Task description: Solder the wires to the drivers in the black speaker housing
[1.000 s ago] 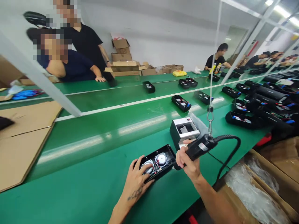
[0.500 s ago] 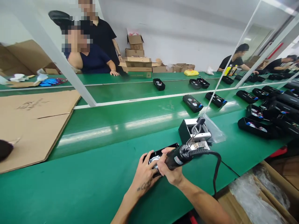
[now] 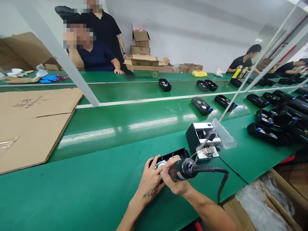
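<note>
Clasping the black housing (long axis eight-to-two o'clock) by its eight-o'clock end, fingers spread, my left hand; my right hand wrapped round the driver.

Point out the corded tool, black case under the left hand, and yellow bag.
Corded tool (image 3: 183, 170), head view: mid-body.
Black case (image 3: 182, 153), head view: interior, right end.
Yellow bag (image 3: 199, 73), head view: its middle.

Yellow bag near cardboard boxes

Right hand seemingly curled closed
</note>
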`<state>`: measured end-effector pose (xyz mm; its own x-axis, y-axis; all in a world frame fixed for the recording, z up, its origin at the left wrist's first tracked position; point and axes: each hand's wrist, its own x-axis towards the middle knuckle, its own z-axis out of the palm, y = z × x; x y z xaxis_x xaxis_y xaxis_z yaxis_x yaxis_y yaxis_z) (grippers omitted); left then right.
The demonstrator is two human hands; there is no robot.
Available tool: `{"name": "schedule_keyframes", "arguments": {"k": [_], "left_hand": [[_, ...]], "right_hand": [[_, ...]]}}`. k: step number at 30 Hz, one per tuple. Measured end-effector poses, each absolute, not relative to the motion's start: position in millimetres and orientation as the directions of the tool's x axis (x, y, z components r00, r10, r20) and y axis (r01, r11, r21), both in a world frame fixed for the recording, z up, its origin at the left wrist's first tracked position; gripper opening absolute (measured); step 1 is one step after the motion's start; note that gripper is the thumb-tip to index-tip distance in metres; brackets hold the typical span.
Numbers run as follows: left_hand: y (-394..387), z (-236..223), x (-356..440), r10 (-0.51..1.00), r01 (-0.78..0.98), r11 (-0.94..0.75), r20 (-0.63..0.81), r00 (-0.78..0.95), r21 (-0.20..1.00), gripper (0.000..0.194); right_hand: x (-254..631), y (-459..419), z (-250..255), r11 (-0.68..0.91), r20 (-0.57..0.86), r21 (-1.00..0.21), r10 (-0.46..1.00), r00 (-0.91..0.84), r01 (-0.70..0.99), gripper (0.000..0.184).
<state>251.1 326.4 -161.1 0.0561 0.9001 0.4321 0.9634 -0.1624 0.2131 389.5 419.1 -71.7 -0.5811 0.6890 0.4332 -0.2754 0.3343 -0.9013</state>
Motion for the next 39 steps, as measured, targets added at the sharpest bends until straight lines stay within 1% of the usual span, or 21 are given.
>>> {"name": "schedule_keyframes", "arguments": {"k": [2, 4, 8, 9, 12, 15, 18, 20, 21, 23, 24, 26, 27, 29, 31, 32, 33, 35, 36, 37, 39], "left_hand": [[326.2, -159.6, 251.2, 0.9, 0.958, -0.167, 0.432, 0.052, 0.233, 0.033], [326.0, -157.4, 251.7, 0.902, 0.955, -0.171, 0.429, 0.053, 0.242, 0.034], [325.6, -154.0, 253.8, 0.915, 0.956, -0.146, 0.403, 0.032, 0.255, 0.036], [325.4, -153.9, 254.4, 0.917, 0.955, -0.14, 0.398, 0.026, 0.26, 0.036], [324.6, -154.5, 254.9, 0.92, 0.957, -0.131, 0.391, 0.02, 0.26, 0.04], [326.5, -151.0, 250.3, 0.936, 0.941, -0.133, 0.351, 0.016, 0.311, 0.038], [335.7, -135.9, 237.3, 0.981, 0.888, -0.086, 0.194, -0.003, 0.452, 0.023], [346.3, -120.8, 224.3, 0.998, 0.845, -0.019, 0.057, -0.013, 0.535, 0.012], [352.5, -113.0, 217.0, 1.0, 0.823, 0.018, -0.006, -0.017, 0.567, 0.01], [365.2, -98.6, 202.0, 0.996, 0.793, 0.07, -0.087, -0.022, 0.605, 0.015], [371.1, -92.4, 194.7, 0.992, 0.776, 0.094, -0.126, -0.019, 0.624, 0.018], [380.9, -82.4, 182.5, 0.98, 0.738, 0.134, -0.198, 0.0, 0.662, 0.021], [384.4, -78.5, 177.9, 0.974, 0.719, 0.149, -0.226, 0.012, 0.679, 0.021], [388.9, -72.3, 172.1, 0.963, 0.686, 0.173, -0.266, 0.032, 0.707, 0.023], [390.4, -67.9, 170.2, 0.955, 0.659, 0.195, -0.293, 0.041, 0.727, 0.028], [390.4, -66.3, 170.2, 0.952, 0.648, 0.203, -0.302, 0.044, 0.734, 0.03], [390.2, -65.1, 170.4, 0.951, 0.639, 0.208, -0.307, 0.047, 0.741, 0.032], [389.6, -63.8, 171.0, 0.949, 0.629, 0.214, -0.312, 0.048, 0.747, 0.035], [389.5, -63.7, 171.0, 0.948, 0.627, 0.216, -0.313, 0.047, 0.748, 0.037], [389.5, -63.9, 170.7, 0.948, 0.627, 0.219, -0.316, 0.045, 0.747, 0.038], [390.1, -64.9, 169.7, 0.947, 0.633, 0.222, -0.319, 0.042, 0.741, 0.039]], "right_hand": [[389.3, 419.1, -69.0, 0.417, 0.51, -0.858, 0.63, -0.585, -0.299, 0.021], [390.4, 419.1, -65.4, 0.451, 0.533, -0.841, 0.589, -0.608, -0.3, 0.016], [393.5, 419.5, -59.0, 0.573, 0.521, -0.806, 0.566, -0.639, -0.15, 0.012], [393.1, 419.5, -58.8, 0.588, 0.522, -0.797, 0.558, -0.645, -0.137, 0.012], [387.0, 418.6, -62.6, 0.53, 0.527, -0.823, 0.578, -0.623, -0.205, 0.015], [374.9, 418.4, -63.4, 0.426, 0.498, -0.865, 0.67, -0.55, -0.264, 0.018], [368.6, 425.7, -46.3, 0.217, 0.395, -0.9, 0.771, -0.5, -0.378, 0.028], [376.9, 436.6, -25.9, 0.122, 0.359, -0.863, 0.832, -0.423, -0.49, 0.035], [386.0, 443.8, -15.9, 0.132, 0.362, -0.832, 0.864, -0.349, -0.538, 0.037], [413.4, 460.9, -2.5, 0.245, 0.383, -0.794, 0.912, -0.145, -0.556, 0.038], [430.4, 470.4, -1.1, 0.307, 0.393, -0.797, 0.918, -0.06, -0.52, 0.038], [467.7, 490.5, -10.7, 0.363, 0.378, -0.871, 0.925, 0.019, -0.33, 0.04], [486.4, 500.5, -20.7, 0.361, 0.358, -0.91, 0.932, 0.053, -0.206, 0.043], [521.5, 518.3, -46.9, 0.29, 0.288, -0.957, 0.954, 0.081, -0.007, 0.051], [549.6, 530.0, -73.9, 0.231, 0.251, -0.955, 0.964, 0.086, 0.187, 0.06], [559.9, 532.5, -85.5, 0.251, 0.29, -0.923, 0.952, 0.1, 0.29, 0.066], [567.1, 532.2, -95.1, 0.297, 0.367, -0.876, 0.922, 0.125, 0.381, 0.076], [570.7, 523.3, -108.1, 0.429, 0.58, -0.73, 0.8, 0.152, 0.532, 0.091], [566.9, 515.4, -111.8, 0.503, 0.682, -0.644, 0.719, 0.135, 0.577, 0.093], [559.6, 506.1, -113.8, 0.578, 0.756, -0.561, 0.649, 0.082, 0.593, 0.089], [536.0, 487.4, -114.3, 0.72, 0.811, -0.443, 0.576, -0.103, 0.534, 0.068]]}}
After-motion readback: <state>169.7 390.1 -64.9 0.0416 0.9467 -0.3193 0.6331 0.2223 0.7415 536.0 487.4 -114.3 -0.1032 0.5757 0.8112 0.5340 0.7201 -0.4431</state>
